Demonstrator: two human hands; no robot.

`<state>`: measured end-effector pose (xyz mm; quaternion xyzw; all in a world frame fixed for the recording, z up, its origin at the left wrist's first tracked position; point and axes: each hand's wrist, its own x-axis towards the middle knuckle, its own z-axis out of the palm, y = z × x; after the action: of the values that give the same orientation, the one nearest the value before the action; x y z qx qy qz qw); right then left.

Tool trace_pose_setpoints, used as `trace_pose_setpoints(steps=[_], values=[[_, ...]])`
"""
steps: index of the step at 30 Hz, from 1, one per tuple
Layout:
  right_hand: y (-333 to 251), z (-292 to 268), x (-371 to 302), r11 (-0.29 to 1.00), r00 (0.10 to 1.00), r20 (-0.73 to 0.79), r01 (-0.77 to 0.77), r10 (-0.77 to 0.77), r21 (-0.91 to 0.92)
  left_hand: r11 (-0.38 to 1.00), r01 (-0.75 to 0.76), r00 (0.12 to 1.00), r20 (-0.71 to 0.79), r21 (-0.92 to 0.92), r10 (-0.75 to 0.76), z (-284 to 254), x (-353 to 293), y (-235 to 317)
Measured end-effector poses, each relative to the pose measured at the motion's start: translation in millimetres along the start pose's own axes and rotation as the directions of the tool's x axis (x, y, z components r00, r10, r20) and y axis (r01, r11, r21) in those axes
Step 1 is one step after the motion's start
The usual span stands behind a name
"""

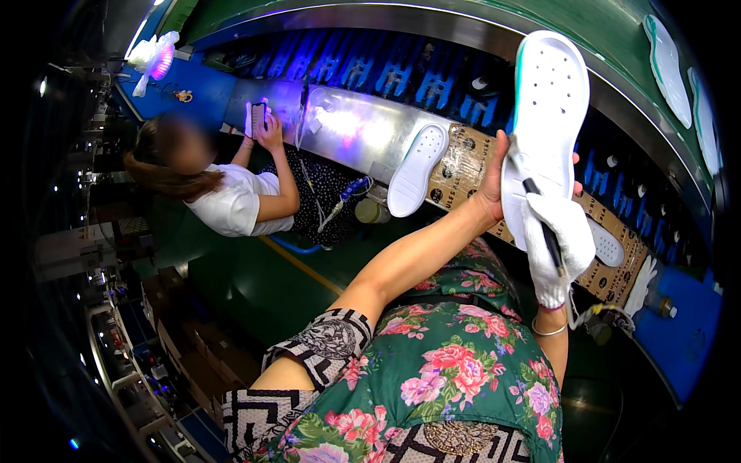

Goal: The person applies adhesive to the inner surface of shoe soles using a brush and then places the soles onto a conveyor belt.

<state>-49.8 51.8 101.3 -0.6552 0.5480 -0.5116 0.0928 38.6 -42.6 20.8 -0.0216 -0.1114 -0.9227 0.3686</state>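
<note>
White sole (552, 92) at two o'clock, gripped by the bare left hand (492, 184), thumb on one edge, fingers curled round the other. Gloved right hand (570, 235): fingers closed about a black-handled brush (551, 239); its tip appears to touch the sole, though blur limits certainty. Brown board (468, 150) beyond bears repeated black lettering and round marks. Second sole (418, 171), one o'clock; third sole (607, 244), three o'clock.

Loose sole (419, 171) left of the held sole (549, 96), cardboard (469, 158) between.
</note>
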Motion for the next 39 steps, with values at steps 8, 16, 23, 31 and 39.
trace_pose_setpoints(steps=[8, 16, 23, 31, 39], values=[[1.1, -8.5, -1.8, 0.995, 0.999, 0.031, 0.046, -0.044, -0.084, 0.999, 0.012, 0.999, 0.034, -0.05, -0.011, 0.6, 1.8, 4.4], [13.7, -18.7, -4.7, 0.98, 0.99, 0.038, -0.138, 0.134, 0.143, 0.982, 0.054, 0.988, 0.153, -0.178, -0.027, -11.1, 9.3, 14.0], [11.3, -25.4, -13.3, 0.964, 0.979, 0.201, -0.081, 0.03, 0.252, 0.986, 0.148, 0.984, 0.114, -0.079, -0.139, 0.3, 9.0, 22.8], [11.0, -20.9, -26.4, 0.974, 0.958, 0.268, 0.043, -0.103, 0.222, 0.953, 0.292, 0.929, 0.215, 0.076, -0.302, -9.0, 21.8, 38.8], [16.9, -22.6, -25.5, 0.981, 0.965, 0.223, 0.104, -0.139, 0.162, 0.859, 0.501, 0.843, 0.166, 0.103, -0.511, 9.3, 36.6, 49.9]])
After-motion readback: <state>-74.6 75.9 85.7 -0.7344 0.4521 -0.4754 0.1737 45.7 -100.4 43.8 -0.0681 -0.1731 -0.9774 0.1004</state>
